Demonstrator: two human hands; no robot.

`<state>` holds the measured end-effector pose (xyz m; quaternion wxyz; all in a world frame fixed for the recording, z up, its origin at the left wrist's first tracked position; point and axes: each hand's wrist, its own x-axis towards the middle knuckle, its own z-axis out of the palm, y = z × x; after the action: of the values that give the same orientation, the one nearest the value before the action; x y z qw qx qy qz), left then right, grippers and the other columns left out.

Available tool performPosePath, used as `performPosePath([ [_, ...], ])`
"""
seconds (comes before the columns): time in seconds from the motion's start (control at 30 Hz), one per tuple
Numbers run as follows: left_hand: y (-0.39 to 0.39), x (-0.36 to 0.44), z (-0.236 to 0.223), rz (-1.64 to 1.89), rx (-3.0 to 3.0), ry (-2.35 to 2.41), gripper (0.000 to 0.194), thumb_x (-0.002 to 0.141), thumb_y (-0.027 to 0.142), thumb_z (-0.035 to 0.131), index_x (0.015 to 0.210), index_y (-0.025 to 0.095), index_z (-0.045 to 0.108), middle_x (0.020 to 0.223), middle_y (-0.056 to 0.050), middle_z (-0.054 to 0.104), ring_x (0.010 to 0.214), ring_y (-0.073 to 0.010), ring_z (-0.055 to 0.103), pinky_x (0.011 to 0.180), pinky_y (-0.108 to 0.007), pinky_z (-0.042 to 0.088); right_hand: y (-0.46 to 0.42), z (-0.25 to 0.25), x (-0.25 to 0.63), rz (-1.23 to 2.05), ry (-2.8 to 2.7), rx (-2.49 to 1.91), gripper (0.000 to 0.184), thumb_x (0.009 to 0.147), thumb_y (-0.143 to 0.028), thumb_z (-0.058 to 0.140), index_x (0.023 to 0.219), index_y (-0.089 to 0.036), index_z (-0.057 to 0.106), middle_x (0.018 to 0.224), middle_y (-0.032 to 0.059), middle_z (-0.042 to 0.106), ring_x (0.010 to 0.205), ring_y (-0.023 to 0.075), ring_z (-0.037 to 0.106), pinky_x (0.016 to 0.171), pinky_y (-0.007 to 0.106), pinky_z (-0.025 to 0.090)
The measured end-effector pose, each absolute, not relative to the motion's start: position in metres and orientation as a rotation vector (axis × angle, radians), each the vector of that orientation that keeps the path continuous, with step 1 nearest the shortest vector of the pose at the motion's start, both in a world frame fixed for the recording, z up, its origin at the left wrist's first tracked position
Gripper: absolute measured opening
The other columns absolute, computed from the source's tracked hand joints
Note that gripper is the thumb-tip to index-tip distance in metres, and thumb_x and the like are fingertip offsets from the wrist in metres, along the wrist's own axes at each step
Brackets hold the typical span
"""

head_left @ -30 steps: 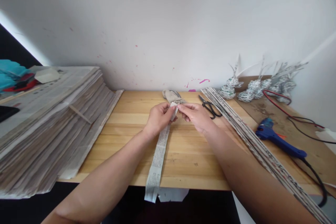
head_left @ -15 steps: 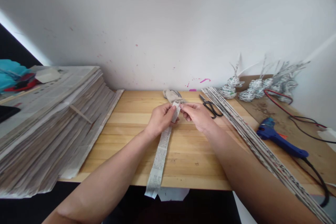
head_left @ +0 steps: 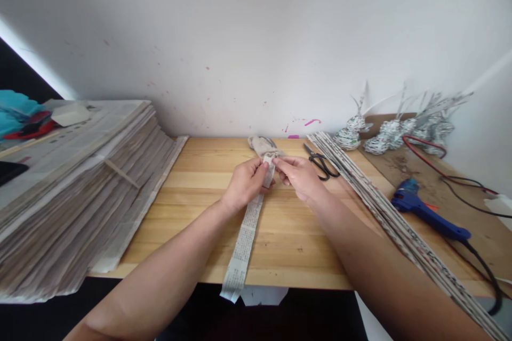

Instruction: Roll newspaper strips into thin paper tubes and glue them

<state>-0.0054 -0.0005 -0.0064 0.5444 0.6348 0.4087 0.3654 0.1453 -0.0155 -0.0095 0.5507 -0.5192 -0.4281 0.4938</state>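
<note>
A long newspaper strip (head_left: 245, 242) runs from between my hands down past the front edge of the wooden table. My left hand (head_left: 248, 178) is closed on its far end, thumb on top. From the other side, my right hand (head_left: 296, 173) pinches the same end with thumb and forefinger. Just beyond the fingertips lies a crumpled greyish cloth (head_left: 264, 146). A pair of dark-handled scissors (head_left: 319, 162) rests to the right of my right hand, blades pointing away.
A tall stack of newspapers (head_left: 116, 170) fills the left side. At right lie thin rolled paper sticks (head_left: 372, 197) and a blue glue gun (head_left: 428, 213) with its cable. Several woven paper figures (head_left: 348, 136) stand at the back right, by the wall.
Both hands stay almost in place at the strip's far end, with only slight finger movement. The strip has barely shifted.
</note>
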Motion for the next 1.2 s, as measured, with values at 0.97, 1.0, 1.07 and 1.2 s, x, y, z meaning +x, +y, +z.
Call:
performPosePath([
  [0.97, 0.004, -0.005, -0.001, 0.878, 1.274, 0.976, 0.023, 0.087, 0.038, 0.057, 0.089, 0.017, 0.063, 0.066, -0.004, 0.067, 0.058, -0.0183, 0.067, 0.055, -0.031, 0.057, -0.018, -0.005, 0.152, 1.247, -1.127, -1.170, 0.039, 0.065, -0.050, 0.078, 0.086, -0.017, 0.074, 0.065, -0.0012, 0.057, 0.056, 0.0094, 0.046, 0.045, 0.023, 0.029],
  [1.0, 0.004, -0.005, 0.000, 0.873, 1.268, 0.984, 0.022, 0.088, 0.038, 0.057, 0.088, 0.016, 0.062, 0.065, -0.004, 0.067, 0.057, -0.0183, 0.067, 0.055, -0.031, 0.057, -0.018, -0.005, 0.152, 1.229, -1.145, -1.175, 0.039, 0.066, -0.047, 0.078, 0.089, -0.017, 0.075, 0.064, -0.0013, 0.057, 0.055, 0.0094, 0.045, 0.046, 0.024, 0.029],
  [1.07, 0.004, -0.005, 0.000, 0.867, 1.280, 0.984, 0.022, 0.088, 0.037, 0.055, 0.087, 0.016, 0.061, 0.066, -0.004, 0.067, 0.059, -0.0184, 0.067, 0.056, -0.031, 0.058, -0.018, -0.006, 0.150, 1.181, -1.154, -1.187, 0.036, 0.066, -0.044, 0.078, 0.089, -0.016, 0.076, 0.060, -0.0018, 0.056, 0.053, 0.0091, 0.042, 0.046, 0.025, 0.028],
  [1.2, 0.003, -0.006, -0.004, 0.894, 1.359, 0.951, 0.024, 0.088, 0.040, 0.055, 0.086, 0.017, 0.061, 0.069, -0.004, 0.066, 0.061, -0.0180, 0.066, 0.057, -0.031, 0.058, -0.015, -0.011, 0.148, 1.118, -1.132, -1.179, 0.030, 0.066, -0.042, 0.079, 0.082, -0.017, 0.076, 0.057, -0.0022, 0.055, 0.051, 0.0087, 0.041, 0.046, 0.025, 0.027],
])
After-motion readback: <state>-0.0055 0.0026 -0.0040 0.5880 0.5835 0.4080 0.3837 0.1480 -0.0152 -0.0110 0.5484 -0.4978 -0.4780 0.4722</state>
